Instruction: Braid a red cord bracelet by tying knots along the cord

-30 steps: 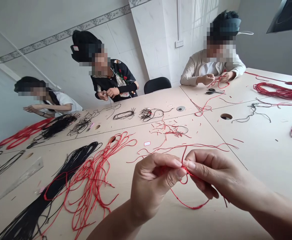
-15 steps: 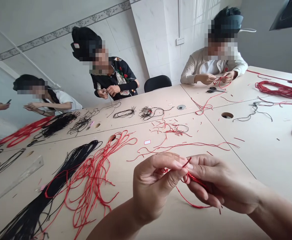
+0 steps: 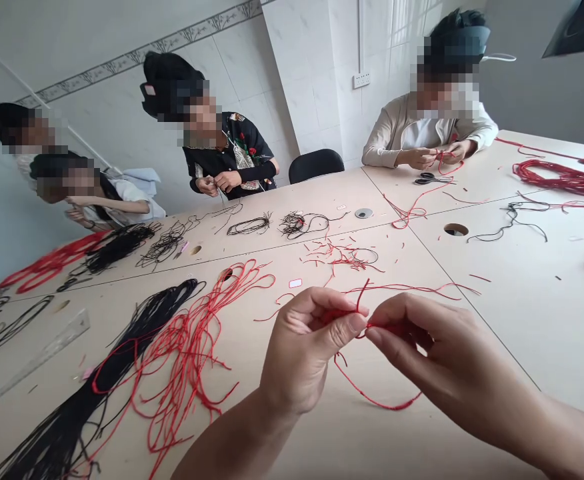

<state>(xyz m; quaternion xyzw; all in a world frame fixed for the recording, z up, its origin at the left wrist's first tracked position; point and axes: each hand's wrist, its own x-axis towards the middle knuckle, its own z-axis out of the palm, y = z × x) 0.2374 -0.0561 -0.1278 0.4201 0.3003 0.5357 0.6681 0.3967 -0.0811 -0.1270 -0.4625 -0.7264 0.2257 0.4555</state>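
Well, my left hand (image 3: 299, 353) and right hand (image 3: 447, 370) each pinch the red cord (image 3: 403, 405), part of it sagging below them toward the table's (image 3: 352, 443) near edge. I'd brace it with the left fingertips and draw gently, evenly with the right.

Runs red along thin knotted cord (image 3: 398, 407), blk thru long cord bundle (image 3: 75, 421), lt. beige across flat counter (image 3: 352, 443), rose-patterned on blk fabric shirt (image 3: 248, 148).
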